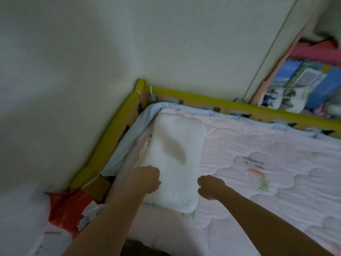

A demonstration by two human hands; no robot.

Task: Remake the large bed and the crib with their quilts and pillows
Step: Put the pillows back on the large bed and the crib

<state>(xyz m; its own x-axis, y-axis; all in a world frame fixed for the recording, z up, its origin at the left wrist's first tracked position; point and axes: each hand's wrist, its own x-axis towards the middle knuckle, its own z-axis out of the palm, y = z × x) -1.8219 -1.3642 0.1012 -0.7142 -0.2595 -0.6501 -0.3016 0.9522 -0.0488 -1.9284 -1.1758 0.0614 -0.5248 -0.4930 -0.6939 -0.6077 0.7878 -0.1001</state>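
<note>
Lying in the far left corner of the crib (239, 106), the white ribbed pillow (175, 154) rests on the pink quilt (276, 182), with a shallow hollow in its middle. Going from the left, a pale wall (55, 89) runs along the crib's left side, and a red bag (68, 206) with some white scraps sits in the gap near the crib's near-left end. The yellow padded rail (110, 137) lines the left and far sides of the crib, with a light blue bumper (127, 143) tucked just inside it.

The left hand (147, 179) rests on the near-left part of the pillow, its fingers curled under so only the knuckles show; I cannot tell whether they pinch the pillow's cover. The right hand (211, 187) hovers just beside the pillow's near-right edge, over the quilt, its fingers also curled downward, and the view does not show if they hold anything. Both forearms reach in from the near edge.

The quilt spreads to the right, printed with cloud outlines and a small strawberry figure (255, 175). At the far right, beyond the rail, a blue printed box (302, 84) leans beside pink cloth (317, 50).
</note>
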